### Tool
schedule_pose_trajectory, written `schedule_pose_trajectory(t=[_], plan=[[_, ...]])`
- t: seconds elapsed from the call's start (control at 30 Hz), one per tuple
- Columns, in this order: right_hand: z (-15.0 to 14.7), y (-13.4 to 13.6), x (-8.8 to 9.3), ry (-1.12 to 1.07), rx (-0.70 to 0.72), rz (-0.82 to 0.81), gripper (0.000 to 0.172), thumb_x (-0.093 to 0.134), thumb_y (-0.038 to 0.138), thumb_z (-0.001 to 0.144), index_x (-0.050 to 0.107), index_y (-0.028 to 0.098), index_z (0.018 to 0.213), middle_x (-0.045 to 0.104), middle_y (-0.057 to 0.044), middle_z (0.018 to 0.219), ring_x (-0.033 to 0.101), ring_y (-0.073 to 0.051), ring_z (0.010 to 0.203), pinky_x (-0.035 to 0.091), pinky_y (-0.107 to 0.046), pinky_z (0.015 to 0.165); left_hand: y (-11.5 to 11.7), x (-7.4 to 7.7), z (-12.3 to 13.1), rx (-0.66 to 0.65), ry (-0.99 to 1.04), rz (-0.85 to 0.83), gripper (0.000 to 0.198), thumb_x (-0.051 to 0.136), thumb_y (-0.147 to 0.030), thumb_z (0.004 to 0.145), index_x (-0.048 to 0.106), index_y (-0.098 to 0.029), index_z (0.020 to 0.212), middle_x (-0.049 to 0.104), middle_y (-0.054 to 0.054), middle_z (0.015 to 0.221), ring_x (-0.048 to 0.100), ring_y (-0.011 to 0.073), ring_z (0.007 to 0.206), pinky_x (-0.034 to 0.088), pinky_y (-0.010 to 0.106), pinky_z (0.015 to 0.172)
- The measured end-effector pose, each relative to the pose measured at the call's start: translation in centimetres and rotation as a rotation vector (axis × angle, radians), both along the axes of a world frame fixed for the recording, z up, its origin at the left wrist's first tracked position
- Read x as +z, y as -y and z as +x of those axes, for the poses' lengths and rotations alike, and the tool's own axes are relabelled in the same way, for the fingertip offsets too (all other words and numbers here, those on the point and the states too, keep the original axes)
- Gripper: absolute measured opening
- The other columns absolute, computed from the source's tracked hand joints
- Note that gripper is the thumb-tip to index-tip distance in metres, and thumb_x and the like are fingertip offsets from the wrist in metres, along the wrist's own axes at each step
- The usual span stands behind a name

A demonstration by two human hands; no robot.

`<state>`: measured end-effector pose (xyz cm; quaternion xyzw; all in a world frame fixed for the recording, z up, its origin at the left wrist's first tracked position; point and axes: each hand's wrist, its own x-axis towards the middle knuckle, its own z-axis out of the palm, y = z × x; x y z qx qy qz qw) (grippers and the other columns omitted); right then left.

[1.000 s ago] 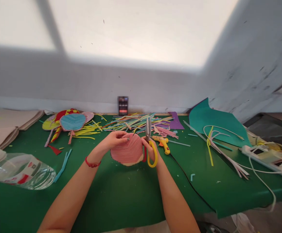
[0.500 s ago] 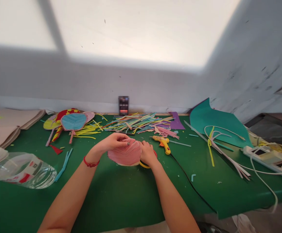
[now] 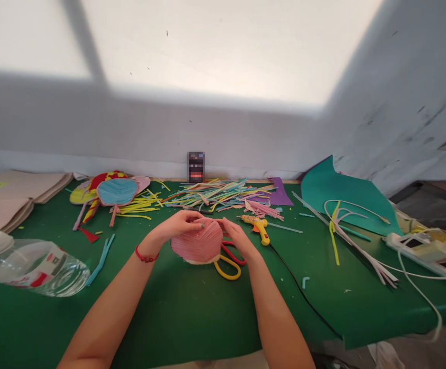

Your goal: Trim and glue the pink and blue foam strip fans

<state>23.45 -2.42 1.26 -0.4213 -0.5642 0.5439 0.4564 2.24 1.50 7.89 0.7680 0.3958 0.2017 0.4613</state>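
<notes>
My left hand (image 3: 184,224), with a red bracelet at its wrist, pinches the upper left edge of a round pink striped disc (image 3: 197,246). My right hand (image 3: 235,237) holds the same disc at its upper right edge; its thumb and fingertips are partly hidden. Scissors with one yellow and one red handle loop (image 3: 228,277) lie on the table below the disc, their blades out of sight behind it. To the right of my right hand rests a yellow glue gun (image 3: 260,229) with a black cord.
A heap of coloured strips (image 3: 223,193) spreads along the back of the green table (image 3: 192,318). Round-headed craft pieces (image 3: 117,192) and a clear bottle (image 3: 34,266) are on the left. A teal sheet (image 3: 346,195), white strips (image 3: 361,249) and a power strip (image 3: 423,256) occupy the right.
My right hand has left the scissors' handles and risen to the disc's right edge. The scissors now lie uncovered on the table. My left hand keeps its pinch on the disc.
</notes>
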Motion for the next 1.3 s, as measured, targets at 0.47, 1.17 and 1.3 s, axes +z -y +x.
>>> schedule_pose_trajectory(t=[0.47, 1.17, 1.3], plan=[[-1.1, 0.3, 0.0, 0.202, -0.166, 0.171, 0.03, 0.06, 0.046, 0.08, 0.065, 0.016, 0.079, 0.059, 0.002, 0.068, 0.049, -0.013, 0.064, 0.038, -0.025, 0.06, -1.4, -2.2, 0.6, 0.03, 0.099, -0.064, 0.046, 0.064, -0.049, 0.07, 0.066, -0.015, 0.101, 0.068, 0.007, 0.098, 0.059, 0.0229, 0.093, 0.043, 0.03, 0.081], [11.6, -2.1, -5.5, 1.075, -0.881, -0.3, 0.045, 0.05, 0.061, 0.079, 0.059, 0.018, 0.086, 0.063, -0.017, 0.103, 0.06, -0.031, 0.098, 0.044, -0.036, 0.077, -0.9, -3.0, 1.9, 0.179, 0.028, 0.177, 0.029, 0.055, -0.038, 0.072, 0.067, -0.016, 0.088, 0.067, 0.003, 0.086, 0.058, 0.0196, 0.082, 0.042, 0.027, 0.071], [10.9, -2.1, -5.8, 1.047, -0.831, -0.18, 0.037, 0.054, 0.051, 0.08, 0.057, 0.016, 0.091, 0.064, -0.017, 0.101, 0.061, -0.03, 0.097, 0.045, -0.035, 0.076, -0.7, -2.8, 2.0, 0.189, 0.008, 0.174, 0.027, 0.055, -0.037, 0.071, 0.066, -0.016, 0.084, 0.067, 0.002, 0.084, 0.058, 0.0195, 0.08, 0.041, 0.028, 0.071]])
